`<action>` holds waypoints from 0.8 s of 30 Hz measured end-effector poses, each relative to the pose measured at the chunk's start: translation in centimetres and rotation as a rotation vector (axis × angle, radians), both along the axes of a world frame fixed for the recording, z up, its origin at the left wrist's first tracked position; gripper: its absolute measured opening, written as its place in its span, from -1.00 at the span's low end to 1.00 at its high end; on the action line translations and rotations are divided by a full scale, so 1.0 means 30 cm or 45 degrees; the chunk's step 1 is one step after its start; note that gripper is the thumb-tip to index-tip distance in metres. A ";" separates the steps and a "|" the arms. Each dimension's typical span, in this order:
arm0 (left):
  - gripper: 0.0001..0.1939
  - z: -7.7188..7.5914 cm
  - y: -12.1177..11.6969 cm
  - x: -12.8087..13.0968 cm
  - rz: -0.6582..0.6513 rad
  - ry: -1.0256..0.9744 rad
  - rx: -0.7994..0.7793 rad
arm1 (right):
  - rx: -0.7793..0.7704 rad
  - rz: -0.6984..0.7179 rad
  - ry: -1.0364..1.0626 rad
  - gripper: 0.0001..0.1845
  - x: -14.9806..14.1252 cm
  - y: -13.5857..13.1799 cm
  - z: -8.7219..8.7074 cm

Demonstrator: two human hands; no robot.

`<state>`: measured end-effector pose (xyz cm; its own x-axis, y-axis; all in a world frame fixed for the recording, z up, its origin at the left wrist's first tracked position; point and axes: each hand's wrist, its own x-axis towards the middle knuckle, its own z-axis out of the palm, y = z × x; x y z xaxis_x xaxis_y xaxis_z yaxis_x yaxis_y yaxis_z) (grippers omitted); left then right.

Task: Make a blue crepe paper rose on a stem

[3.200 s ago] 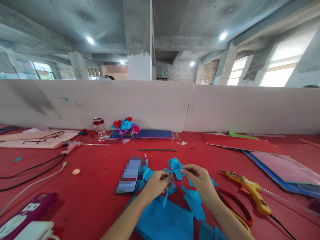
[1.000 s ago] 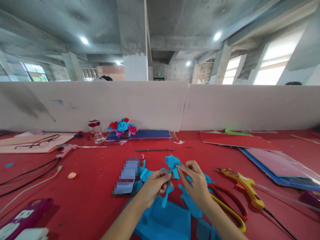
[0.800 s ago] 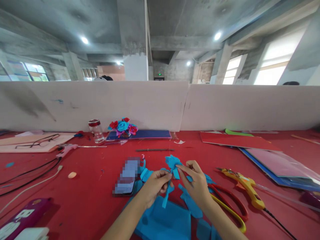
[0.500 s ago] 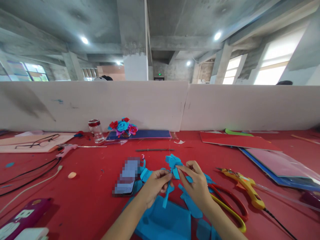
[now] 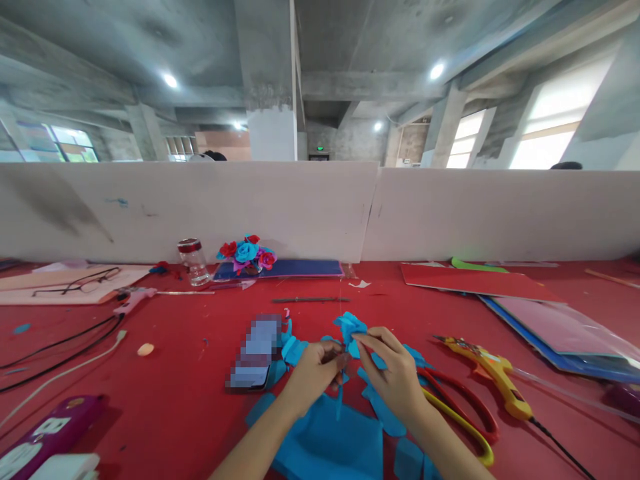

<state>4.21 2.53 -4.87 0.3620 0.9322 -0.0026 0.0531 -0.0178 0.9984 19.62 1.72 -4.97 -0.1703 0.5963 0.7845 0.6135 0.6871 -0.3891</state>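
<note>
Between my hands, a blue paper flower (image 5: 349,324) is held up above the table. My left hand (image 5: 319,371) is closed, thumb and fingertips pinching the flower's base, with a narrow blue strip (image 5: 339,404) hanging below. Fingertips of my right hand (image 5: 393,369) pinch the flower's lower petals from the right side. Beneath the hands lies a blue paper sheet (image 5: 333,440). Cut blue petal pieces (image 5: 385,407) are scattered around it. Red-and-yellow-handled scissors (image 5: 465,407) rest beside my right forearm, their blades hidden.
A phone (image 5: 257,352) lies left of my hands. To the right is a yellow glue gun (image 5: 493,373) with a cord. A thin stick (image 5: 310,300), a jar (image 5: 194,262) and a flower bouquet (image 5: 247,253) stand or lie farther back, before a white partition (image 5: 190,207). Foam sheets (image 5: 575,333) are stacked right.
The flower has turned slightly in my fingers, and the hanging strip now points straighter down. My left hand has rolled a little, and my right fingers have shifted slightly. The view has drifted.
</note>
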 end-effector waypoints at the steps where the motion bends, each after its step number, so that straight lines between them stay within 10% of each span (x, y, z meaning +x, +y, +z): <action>1: -0.62 0.001 -0.001 0.002 0.008 0.015 0.008 | 0.001 -0.004 -0.005 -0.78 0.000 -0.001 -0.001; 24: -0.81 0.034 -0.056 0.021 0.313 0.291 0.431 | -0.214 -0.169 0.349 -0.86 -0.020 -0.017 -0.002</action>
